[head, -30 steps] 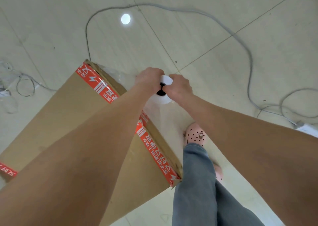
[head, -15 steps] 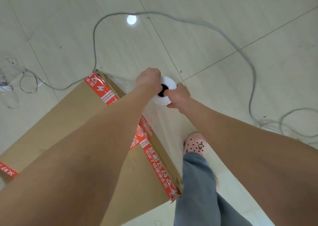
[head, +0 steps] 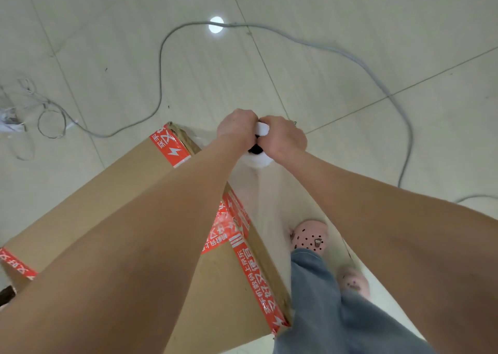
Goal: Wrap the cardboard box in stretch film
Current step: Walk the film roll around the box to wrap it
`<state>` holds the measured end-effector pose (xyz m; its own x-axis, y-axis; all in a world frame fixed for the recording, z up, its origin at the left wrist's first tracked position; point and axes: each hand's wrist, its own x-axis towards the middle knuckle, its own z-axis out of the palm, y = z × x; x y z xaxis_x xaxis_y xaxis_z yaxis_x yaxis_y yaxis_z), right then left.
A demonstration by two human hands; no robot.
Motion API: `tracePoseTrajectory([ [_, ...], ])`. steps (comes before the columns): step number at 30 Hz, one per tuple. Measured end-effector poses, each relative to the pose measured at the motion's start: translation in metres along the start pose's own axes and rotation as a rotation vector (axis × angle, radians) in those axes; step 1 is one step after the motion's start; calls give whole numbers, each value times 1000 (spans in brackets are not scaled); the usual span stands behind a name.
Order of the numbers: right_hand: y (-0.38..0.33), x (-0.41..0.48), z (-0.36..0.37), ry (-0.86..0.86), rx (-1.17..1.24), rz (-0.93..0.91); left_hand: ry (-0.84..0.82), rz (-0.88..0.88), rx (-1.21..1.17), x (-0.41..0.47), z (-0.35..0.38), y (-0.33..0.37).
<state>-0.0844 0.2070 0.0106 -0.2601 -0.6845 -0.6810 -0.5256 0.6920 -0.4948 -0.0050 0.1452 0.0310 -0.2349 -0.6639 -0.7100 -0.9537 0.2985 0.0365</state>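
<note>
cardboard box point(head: 107, 200) stands on the tiled floor point(head: 377, 16), flaps closed and sealed with red printed tape point(head: 253, 273); contents cannot be seen. left hand point(head: 237, 128) and right hand point(head: 284, 138) are both curled tight on the top end of a white stretch film roll point(head: 258, 161), held just past the box's far right corner. clear film point(head: 275, 200) runs from the roll along the box's right side. a pink clog point(head: 310, 236) stands beside the box; a grey cable point(head: 350, 54) loops across the floor.
</note>
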Motion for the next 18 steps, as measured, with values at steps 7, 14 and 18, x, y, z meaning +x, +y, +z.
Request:
tracePoseTrajectory([
  [7, 15, 4, -5, -176, 493, 302, -1, -83, -144, 7, -6, 8],
  [14, 9, 22, -6, -148, 415, 246, 6, -109, -142, 13, -9, 0],
  [18, -8, 35, -7, -192, 294, 128, 54, -180, -139, 13, -14, -15],
])
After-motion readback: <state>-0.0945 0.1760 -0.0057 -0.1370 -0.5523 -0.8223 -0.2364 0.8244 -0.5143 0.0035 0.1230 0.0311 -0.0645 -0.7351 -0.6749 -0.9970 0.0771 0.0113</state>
